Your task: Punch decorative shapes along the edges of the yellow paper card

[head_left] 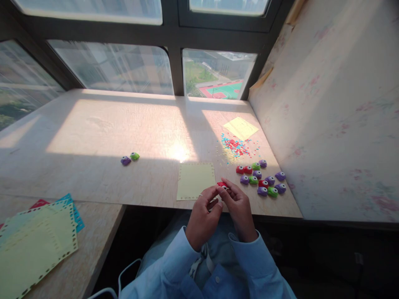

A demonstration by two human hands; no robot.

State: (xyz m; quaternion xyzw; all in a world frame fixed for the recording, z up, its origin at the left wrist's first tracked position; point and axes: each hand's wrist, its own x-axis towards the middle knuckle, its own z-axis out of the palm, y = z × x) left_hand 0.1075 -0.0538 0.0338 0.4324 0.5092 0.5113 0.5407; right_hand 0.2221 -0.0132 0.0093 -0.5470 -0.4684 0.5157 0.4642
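Note:
A small red craft punch [222,184] with a white round button is pinched between my two hands, just above the table's front edge. My right hand [239,203] grips it from the right, fingers closed. From the left, my left hand [204,216] has its fingertips closed against the same punch. Beside my left fingers lies a pale yellow paper sheet [196,178], with small punched shapes along its top and bottom edges. My hand covers its lower right corner, so I cannot tell whether the punch touches the paper.
Several red, green and purple punches [262,191] cluster at the right. Behind them are scattered confetti [235,147] and a yellow sheet [241,128]. A purple punch [125,160] and a green punch [134,156] sit left. Punched sheets [40,245] lie lower left. A wall [336,124] bounds the right.

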